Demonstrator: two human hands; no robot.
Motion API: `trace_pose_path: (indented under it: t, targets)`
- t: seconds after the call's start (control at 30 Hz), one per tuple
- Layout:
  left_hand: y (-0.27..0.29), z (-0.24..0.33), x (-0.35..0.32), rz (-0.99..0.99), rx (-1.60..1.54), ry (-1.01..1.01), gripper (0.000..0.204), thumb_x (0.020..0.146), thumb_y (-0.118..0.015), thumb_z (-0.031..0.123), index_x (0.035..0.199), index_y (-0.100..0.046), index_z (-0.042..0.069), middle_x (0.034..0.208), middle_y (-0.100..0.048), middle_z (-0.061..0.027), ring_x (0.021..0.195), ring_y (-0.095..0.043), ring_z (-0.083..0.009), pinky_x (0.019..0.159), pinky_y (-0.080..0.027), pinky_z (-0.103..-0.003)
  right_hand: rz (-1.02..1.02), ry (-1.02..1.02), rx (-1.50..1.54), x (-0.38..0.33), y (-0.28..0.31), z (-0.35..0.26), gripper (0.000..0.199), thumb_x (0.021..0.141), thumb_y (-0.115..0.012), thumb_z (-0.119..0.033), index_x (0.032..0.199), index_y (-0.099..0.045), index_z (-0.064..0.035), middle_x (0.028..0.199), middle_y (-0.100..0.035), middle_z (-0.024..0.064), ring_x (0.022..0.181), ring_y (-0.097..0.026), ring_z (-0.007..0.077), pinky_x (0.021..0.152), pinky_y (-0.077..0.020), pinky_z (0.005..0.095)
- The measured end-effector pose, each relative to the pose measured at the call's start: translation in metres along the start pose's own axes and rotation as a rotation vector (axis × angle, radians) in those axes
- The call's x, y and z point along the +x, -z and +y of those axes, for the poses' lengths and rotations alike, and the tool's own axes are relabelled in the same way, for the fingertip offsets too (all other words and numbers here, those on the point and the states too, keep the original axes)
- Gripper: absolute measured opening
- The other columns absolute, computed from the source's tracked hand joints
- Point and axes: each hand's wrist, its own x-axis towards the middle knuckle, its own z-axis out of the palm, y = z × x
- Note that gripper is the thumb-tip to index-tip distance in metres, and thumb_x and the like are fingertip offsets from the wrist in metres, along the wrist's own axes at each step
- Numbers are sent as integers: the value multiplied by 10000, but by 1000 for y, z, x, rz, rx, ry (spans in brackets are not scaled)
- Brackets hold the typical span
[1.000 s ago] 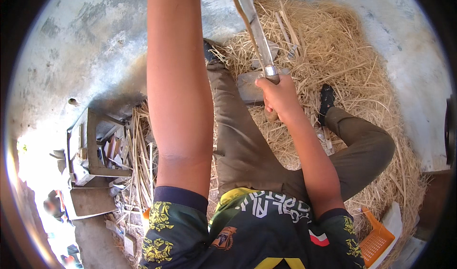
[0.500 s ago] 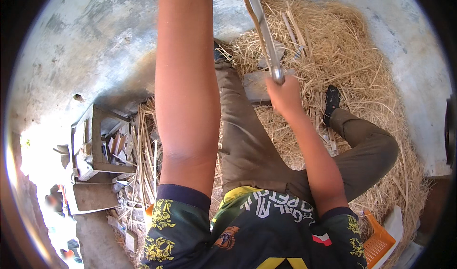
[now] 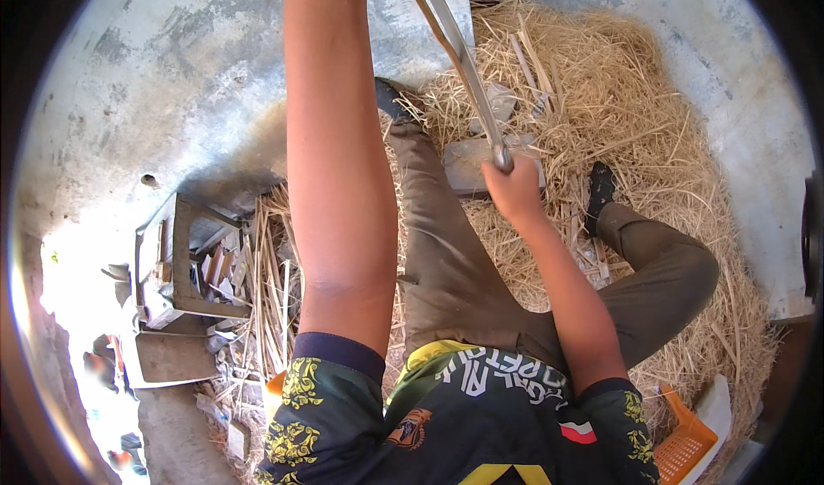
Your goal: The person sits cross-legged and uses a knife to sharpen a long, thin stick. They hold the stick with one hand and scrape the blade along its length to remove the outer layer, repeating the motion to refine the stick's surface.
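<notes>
My right hand (image 3: 517, 195) is closed around the near end of a long, narrow metal tool (image 3: 482, 107) with a rounded silver end. The tool slants up and leftward, out past the top edge. A thin brown strip (image 3: 434, 23) runs beside it and joins it lower down; I cannot tell what kind of tool this is. My left arm (image 3: 339, 142) reaches straight up, and its hand lies beyond the top edge. A flat grey block (image 3: 468, 160) rests on the straw beneath my right hand, between my legs.
Dry straw (image 3: 618, 99) covers much of the floor, with a concrete wall (image 3: 172, 73) around. An old wooden frame (image 3: 184, 262) holding scraps stands at left, beside a heap of thin sticks (image 3: 273, 287). An orange plastic basket (image 3: 687, 451) lies at lower right. My outstretched leg (image 3: 438, 227) borders the block.
My right hand has moved slightly down with the tool's near end. The tool's upper part and my left forearm have shifted left, and the view has tilted a little.
</notes>
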Motion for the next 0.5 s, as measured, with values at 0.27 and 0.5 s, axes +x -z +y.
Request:
trace_pose_path:
  t: [0.27,0.5]
  targets:
    - [-19,-5,-10,124,154,-172,454,1102,-423,467,748,-408,184,564,-257,75,468,-205,-72,411,-150,-246,41,-760,239,-3,0,145,160,801,-672,-110,721,-554,-38,568,-486,36,430,-428,155,424,-374,356]
    - [5,5,-3,138,69,-97,397,1080,-511,424,772,-451,181,613,-275,66,520,-266,-77,469,-216,-235,50,-277,101,6,2,71,258,842,-728,-190,816,-625,45,615,-576,89,561,-588,229,546,-486,426]
